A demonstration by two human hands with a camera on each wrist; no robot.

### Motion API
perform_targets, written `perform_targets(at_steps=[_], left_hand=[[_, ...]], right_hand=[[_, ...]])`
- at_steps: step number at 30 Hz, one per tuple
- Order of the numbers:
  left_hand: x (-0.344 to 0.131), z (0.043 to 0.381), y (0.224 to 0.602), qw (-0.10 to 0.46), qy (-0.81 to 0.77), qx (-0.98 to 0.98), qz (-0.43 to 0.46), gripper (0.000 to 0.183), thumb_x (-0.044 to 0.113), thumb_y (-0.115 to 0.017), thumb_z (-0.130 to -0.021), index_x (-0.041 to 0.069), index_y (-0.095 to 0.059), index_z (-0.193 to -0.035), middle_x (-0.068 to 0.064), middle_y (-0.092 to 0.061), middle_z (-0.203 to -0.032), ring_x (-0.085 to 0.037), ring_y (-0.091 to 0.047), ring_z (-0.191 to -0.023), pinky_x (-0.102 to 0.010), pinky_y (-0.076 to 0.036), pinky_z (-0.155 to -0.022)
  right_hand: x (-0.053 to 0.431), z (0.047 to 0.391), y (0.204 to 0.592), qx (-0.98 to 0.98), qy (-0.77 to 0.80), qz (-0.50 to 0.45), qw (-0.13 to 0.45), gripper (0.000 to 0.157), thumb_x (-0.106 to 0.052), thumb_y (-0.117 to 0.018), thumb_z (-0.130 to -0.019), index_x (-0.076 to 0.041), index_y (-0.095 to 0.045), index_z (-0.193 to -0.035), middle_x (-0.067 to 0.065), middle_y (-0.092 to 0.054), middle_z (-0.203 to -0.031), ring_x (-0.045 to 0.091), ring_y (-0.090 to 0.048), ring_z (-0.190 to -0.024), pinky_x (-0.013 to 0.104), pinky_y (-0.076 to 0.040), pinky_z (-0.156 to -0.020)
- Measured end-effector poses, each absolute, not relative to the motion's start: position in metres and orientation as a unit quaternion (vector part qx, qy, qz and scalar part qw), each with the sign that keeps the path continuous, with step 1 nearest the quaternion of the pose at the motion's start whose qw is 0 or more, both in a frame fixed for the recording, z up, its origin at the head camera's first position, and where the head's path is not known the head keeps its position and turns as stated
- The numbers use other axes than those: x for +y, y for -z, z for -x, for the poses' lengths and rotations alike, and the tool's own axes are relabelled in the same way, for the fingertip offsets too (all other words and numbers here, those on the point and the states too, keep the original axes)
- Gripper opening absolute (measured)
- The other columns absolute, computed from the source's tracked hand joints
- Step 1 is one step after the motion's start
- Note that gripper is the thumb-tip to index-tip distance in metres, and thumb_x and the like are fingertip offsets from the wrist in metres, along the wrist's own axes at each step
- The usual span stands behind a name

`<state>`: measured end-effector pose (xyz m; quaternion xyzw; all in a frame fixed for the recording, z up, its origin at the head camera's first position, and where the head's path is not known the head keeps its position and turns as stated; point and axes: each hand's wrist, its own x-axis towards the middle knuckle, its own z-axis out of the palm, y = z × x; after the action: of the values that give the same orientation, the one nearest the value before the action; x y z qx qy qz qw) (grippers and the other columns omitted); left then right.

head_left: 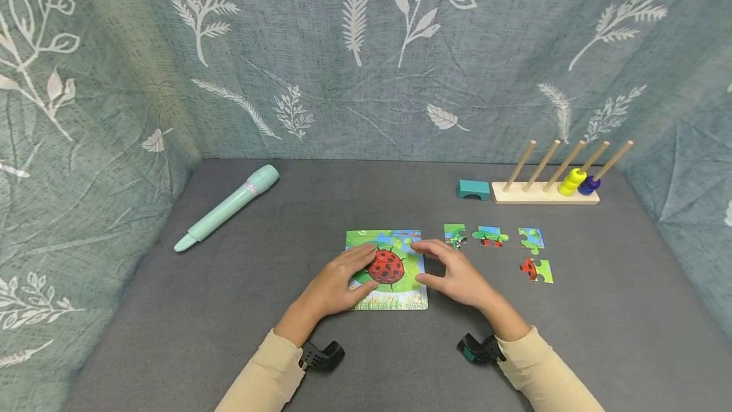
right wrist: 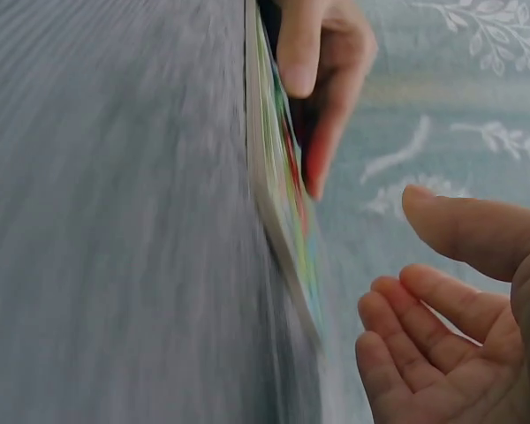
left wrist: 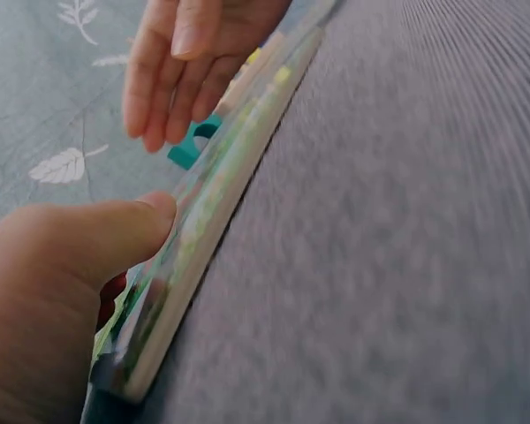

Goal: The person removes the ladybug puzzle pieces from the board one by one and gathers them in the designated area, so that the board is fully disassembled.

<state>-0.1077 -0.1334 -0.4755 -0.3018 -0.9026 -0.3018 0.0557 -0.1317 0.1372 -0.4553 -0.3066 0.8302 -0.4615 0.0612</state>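
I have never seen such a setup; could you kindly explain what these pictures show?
No robot here: a person works with two bare hands. One picture comes from a head camera, looking down; the others from wrist cameras. On the grey table lie a ladybug board, loose puzzle pieces, a pale green marker-shaped object and a teal block, plus a pegged stand with yellow and blue rings. The left hand is over the board's left side, the right hand near its right edge; neither seems to grip anything.

There are two hands [head_left: 334, 285] [head_left: 460, 275], two black wrist devices [head_left: 323, 356] [head_left: 480, 350], one ladybug board [head_left: 391, 266], four loose puzzle pieces [head_left: 454, 232] [head_left: 490, 232] [head_left: 532, 235] [head_left: 537, 270], one teal block [head_left: 473, 187], one mint-green wand [head_left: 225, 212], and one stand [head_left: 517, 194] with five pegs [head_left: 564, 166].
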Motion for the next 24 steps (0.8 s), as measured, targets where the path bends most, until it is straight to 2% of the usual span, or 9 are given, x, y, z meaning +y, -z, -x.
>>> perform_targets(at_steps=[11, 15, 24], left_hand=[[-0.139, 0.105, 0.479, 0.056, 0.297, -0.904, 0.302, 0.055, 0.029, -0.068, -0.087, 0.0, -0.056, -0.131, -0.012, -0.051, -0.14, -0.027, -0.044, -0.133, -0.042, -0.033, -0.115], [-0.139, 0.106, 0.48, 0.059, 0.298, -0.904, 0.302, 0.054, 0.029, -0.069, -0.086, 0.0, -0.057, -0.13, -0.012, -0.052, -0.139, -0.027, -0.045, -0.132, -0.042, -0.033, -0.115], [-0.139, 0.107, 0.48, 0.081, 0.3, -0.9, 0.307, 0.053, 0.027, -0.072, -0.083, -0.001, -0.059, -0.127, -0.014, -0.055, -0.135, -0.029, -0.049, -0.129, -0.044, -0.036, -0.112]], right_hand=[[0.099, 0.137, 0.461, 0.856, 0.407, 0.305, 0.092, 0.056, -0.019, -0.072, -0.084, -0.001, -0.051, -0.133, 0.014, -0.053, -0.132, 0.03, -0.054, -0.119, 0.047, -0.047, -0.1], [0.092, 0.134, 0.461, 0.874, 0.369, 0.306, 0.082, 0.056, -0.015, -0.073, -0.081, 0.0, -0.052, -0.131, 0.015, -0.052, -0.132, 0.031, -0.049, -0.123, 0.048, -0.044, -0.102], [0.088, 0.131, 0.464, 0.879, 0.362, 0.303, 0.063, 0.051, -0.012, -0.074, -0.079, 0.003, -0.057, -0.124, 0.013, -0.051, -0.131, 0.03, -0.049, -0.122, 0.047, -0.046, -0.099]])
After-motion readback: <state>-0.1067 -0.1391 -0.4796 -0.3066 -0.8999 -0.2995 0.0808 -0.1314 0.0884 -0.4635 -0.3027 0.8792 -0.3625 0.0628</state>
